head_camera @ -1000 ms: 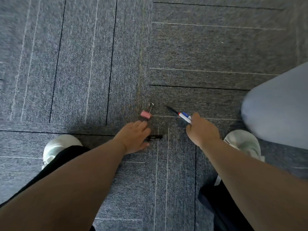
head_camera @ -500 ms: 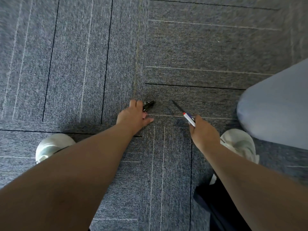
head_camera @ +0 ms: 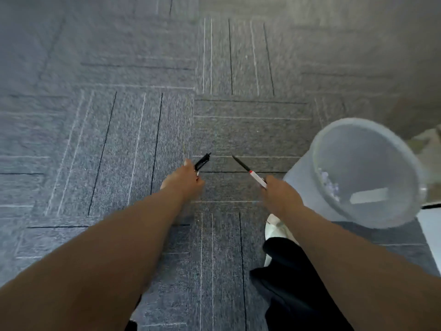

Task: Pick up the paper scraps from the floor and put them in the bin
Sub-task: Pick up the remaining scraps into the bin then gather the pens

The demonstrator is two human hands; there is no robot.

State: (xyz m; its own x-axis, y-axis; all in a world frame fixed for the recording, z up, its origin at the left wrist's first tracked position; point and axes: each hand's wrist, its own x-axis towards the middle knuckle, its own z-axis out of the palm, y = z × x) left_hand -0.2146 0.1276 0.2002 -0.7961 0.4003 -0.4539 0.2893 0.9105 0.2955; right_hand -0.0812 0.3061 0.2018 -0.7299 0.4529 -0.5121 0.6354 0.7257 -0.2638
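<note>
A translucent round bin stands at the right, with pale paper scraps and a white strip inside. My left hand is closed around a black pen and a binder clip whose wire loop shows at the fingers. My right hand grips a white pen with a black tip, just left of the bin. Both hands hover above the grey carpet. No loose paper scraps show on the floor.
Grey striped carpet tiles cover the floor. My white shoe and black trouser leg sit below the right hand. A pale object lies beyond the bin at the right edge.
The view has risen and swung right, bringing the bin's opening into sight. Both hands lifted off the carpet with their items; the pink clip is gone from the floor.
</note>
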